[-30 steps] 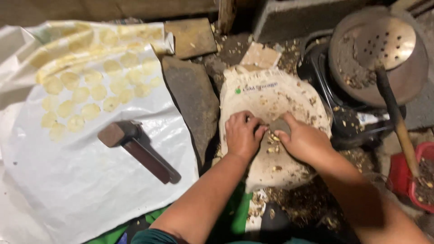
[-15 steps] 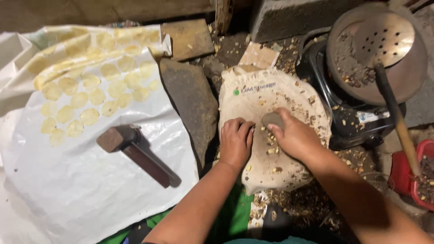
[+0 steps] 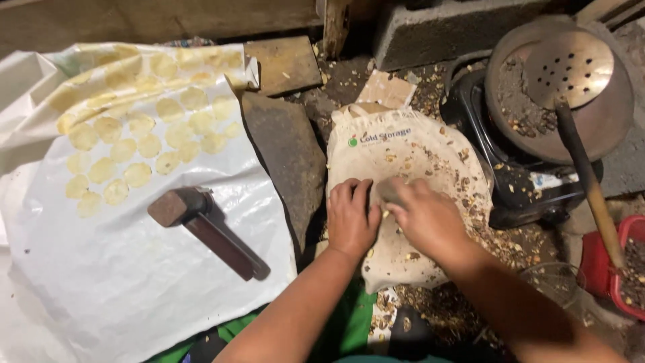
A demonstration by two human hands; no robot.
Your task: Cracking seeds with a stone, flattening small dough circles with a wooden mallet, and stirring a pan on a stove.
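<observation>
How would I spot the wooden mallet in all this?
Find the big white plastic sheet on the left, dotted with pale yellow discs. Below those discs lies the mallet, alone on bare sheet: the only dark brown thing there, blocky head and long handle.

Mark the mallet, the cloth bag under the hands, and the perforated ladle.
mallet [image 3: 176, 206], head view, on its blocky head.
cloth bag [image 3: 403, 151], head view, on bare cloth above the hands.
ladle [image 3: 570, 67], head view, on its holed round disc.

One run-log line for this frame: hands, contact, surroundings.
left hand: flat on cloth sack | right hand: gripping small grey stone on sack | nearby: wooden mallet, white sheet
</observation>
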